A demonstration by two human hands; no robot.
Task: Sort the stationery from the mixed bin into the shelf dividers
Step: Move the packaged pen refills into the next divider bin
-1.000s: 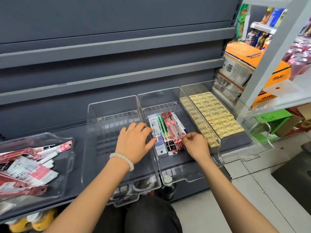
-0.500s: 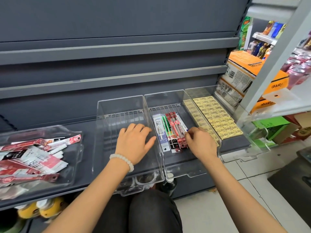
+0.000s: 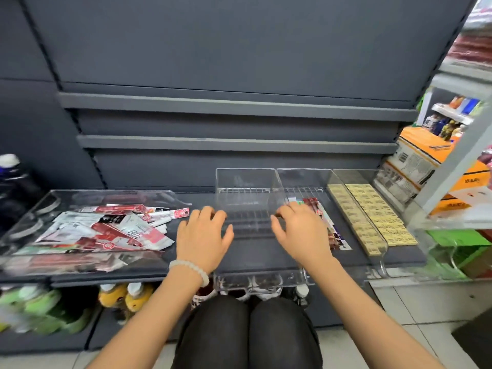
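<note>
The clear mixed bin (image 3: pixel 170 193) lies at the left of the dark shelf and holds several red and white stationery packs (image 3: pixel 111 227). To its right stand three clear dividers. The left divider (image 3: pixel 245 179) holds nothing. The middle divider (image 3: pixel 303 179) holds pen packs (image 3: pixel 312 203), and the right one holds rows of yellow erasers (image 3: pixel 372 209). My left hand (image 3: pixel 203 235) hovers with spread fingers between the bin and the left divider. My right hand (image 3: pixel 298 230) hangs with loosely curled fingers over the wall between the left and middle dividers, holding nothing and partly hiding the pen packs.
Orange and white cartons (image 3: pixel 426 155) are stacked at the right beside a white rack post (image 3: pixel 458 145). Bottles (image 3: pixel 122 296) stand under the shelf, whose front edge (image 3: pixel 106 274) runs across in front of me. My knees (image 3: pixel 247 331) are below the dividers.
The view has swung left. My right hand has let go of the pen packs and drawn left and back. My left hand has moved out of the left divider toward the bin.
</note>
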